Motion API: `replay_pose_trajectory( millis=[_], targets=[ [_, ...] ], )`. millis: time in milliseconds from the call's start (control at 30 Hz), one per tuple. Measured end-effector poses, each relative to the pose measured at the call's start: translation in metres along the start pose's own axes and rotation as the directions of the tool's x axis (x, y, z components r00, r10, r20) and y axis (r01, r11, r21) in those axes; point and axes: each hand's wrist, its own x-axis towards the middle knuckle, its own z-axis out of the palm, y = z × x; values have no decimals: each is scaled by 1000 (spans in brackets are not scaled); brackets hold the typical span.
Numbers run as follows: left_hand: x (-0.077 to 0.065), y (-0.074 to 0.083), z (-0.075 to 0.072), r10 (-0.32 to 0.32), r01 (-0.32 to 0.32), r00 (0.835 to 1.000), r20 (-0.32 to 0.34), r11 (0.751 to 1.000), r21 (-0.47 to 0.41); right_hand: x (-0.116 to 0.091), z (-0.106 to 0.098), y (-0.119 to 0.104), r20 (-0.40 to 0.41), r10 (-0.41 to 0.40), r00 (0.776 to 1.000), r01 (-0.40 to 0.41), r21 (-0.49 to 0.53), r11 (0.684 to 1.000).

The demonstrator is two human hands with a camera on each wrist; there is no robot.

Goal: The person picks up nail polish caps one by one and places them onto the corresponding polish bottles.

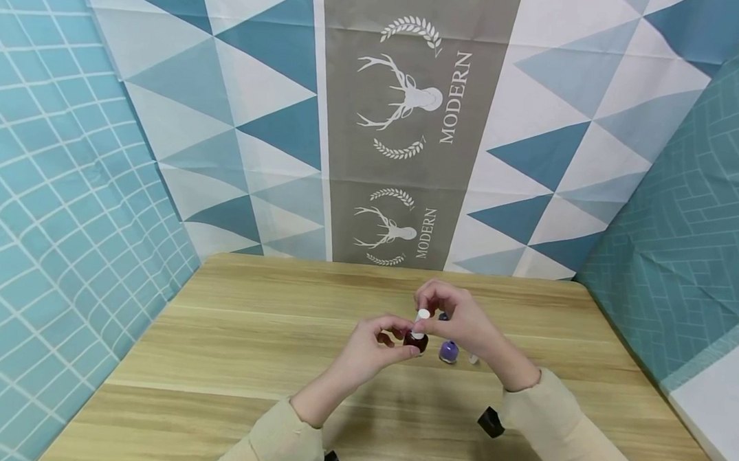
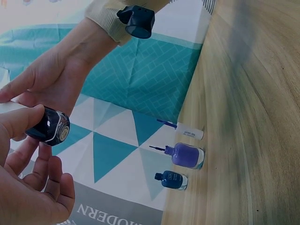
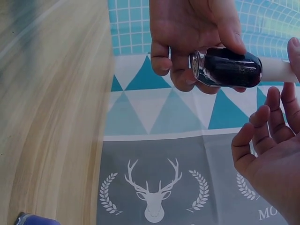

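Over the table, my left hand (image 1: 364, 350) holds a small dark red nail polish bottle (image 1: 415, 341) between thumb and fingers. My right hand (image 1: 458, 317) pinches the bottle's white cap (image 1: 423, 315). The right wrist view has the dark bottle (image 3: 229, 67) on its side in the picture, its white cap (image 3: 276, 70) against the neck end. Close to the right hand stand a purple nail polish bottle (image 2: 186, 155) and a dark blue one (image 2: 172, 180), both without a cap on the neck. A white cap with a purple brush (image 2: 190, 131) stands beside them, brush upward.
The wooden table (image 1: 246, 363) runs back to a patterned cloth (image 1: 274, 151) with deer prints. Blue tiled cloth (image 1: 48, 209) hangs on the left and teal cloth (image 1: 683, 272) on the right. A white surface (image 1: 721, 397) lies at the right edge.
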Motion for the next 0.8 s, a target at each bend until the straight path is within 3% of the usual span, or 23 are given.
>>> replay_pose_trajectory(
  millis=[133, 367, 567, 800],
  targets=[
    [0, 1, 0, 3, -3, 1000, -5, 1000, -1, 1, 0, -1, 8, 11, 1000, -11, 2, 1000],
    [-1, 0, -1, -3, 3, 1000, -8, 1000, -6, -4, -1, -3, 21, 97, 995, -95, -60, 994],
    [-1, 0, -2, -4, 4, 1000, -5, 1000, 0, -6, -5, -4, 50, 58, 997, -53, -98, 994],
    [-1, 0, -3, -11, 11, 1000, 0, 1000, 4, -8, -7, -5, 98, 45, 994, -40, -50, 998]
  ],
)
